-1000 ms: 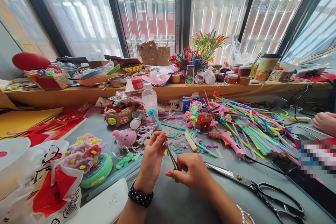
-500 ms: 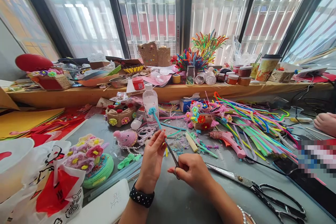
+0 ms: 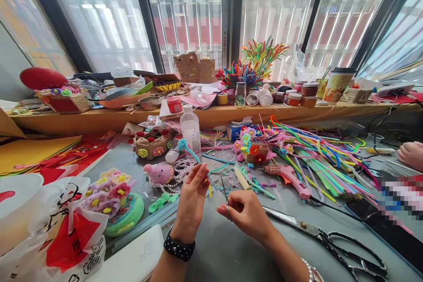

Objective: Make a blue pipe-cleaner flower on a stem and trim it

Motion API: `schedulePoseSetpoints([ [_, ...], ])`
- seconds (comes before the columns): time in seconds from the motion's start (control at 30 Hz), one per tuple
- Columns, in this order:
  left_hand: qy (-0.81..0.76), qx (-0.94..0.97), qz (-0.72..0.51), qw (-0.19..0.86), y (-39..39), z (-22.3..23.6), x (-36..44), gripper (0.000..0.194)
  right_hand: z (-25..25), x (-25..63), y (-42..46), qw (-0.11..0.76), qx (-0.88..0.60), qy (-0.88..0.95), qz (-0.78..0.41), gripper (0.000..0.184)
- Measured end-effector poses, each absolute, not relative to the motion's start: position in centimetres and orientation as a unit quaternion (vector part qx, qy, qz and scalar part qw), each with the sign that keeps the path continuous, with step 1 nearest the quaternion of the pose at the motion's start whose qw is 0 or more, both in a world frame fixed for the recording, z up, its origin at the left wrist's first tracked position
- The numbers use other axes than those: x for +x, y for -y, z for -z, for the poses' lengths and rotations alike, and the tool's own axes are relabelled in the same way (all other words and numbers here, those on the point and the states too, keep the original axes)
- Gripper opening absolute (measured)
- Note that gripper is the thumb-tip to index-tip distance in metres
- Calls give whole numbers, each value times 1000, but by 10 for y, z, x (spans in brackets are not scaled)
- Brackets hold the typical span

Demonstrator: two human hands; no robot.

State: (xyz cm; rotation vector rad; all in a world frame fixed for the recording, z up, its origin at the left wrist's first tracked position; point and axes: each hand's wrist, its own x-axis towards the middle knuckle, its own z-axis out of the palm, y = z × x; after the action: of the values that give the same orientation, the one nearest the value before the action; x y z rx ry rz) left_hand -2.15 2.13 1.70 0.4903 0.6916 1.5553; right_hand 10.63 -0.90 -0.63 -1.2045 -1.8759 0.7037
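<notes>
Blue stem (image 3: 193,154), small scissors (image 3: 225,190)
Left hand (image 3: 191,200) pinches the stem; right hand (image 3: 247,214) curls around the scissors' handles.

The right hand (image 3: 247,215) has drawn the small scissors (image 3: 226,194) back to the right, so their blades, earlier up against the blue stem (image 3: 193,156) by the left hand's (image 3: 193,196) fingertips, now stand apart from it. The blue flower head (image 3: 182,144) has tipped leftward, from in front of the clear bottle (image 3: 191,125) to its left edge

Bright daylight through barred windows (image 3: 188,13) — washed-out panes, stretched edges, soft shadows.
</notes>
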Motion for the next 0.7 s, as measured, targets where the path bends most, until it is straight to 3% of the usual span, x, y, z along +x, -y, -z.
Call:
schedulePoseSetpoints([
  [0.4,-300,235,-672,635,-21,-17,-21,17,3,107,13,326,-452,788,-263,42],
  [0.7,-310,250,-671,625,-22,-17,-20,15,4,106,13,334,-444,788,-266,41],
])
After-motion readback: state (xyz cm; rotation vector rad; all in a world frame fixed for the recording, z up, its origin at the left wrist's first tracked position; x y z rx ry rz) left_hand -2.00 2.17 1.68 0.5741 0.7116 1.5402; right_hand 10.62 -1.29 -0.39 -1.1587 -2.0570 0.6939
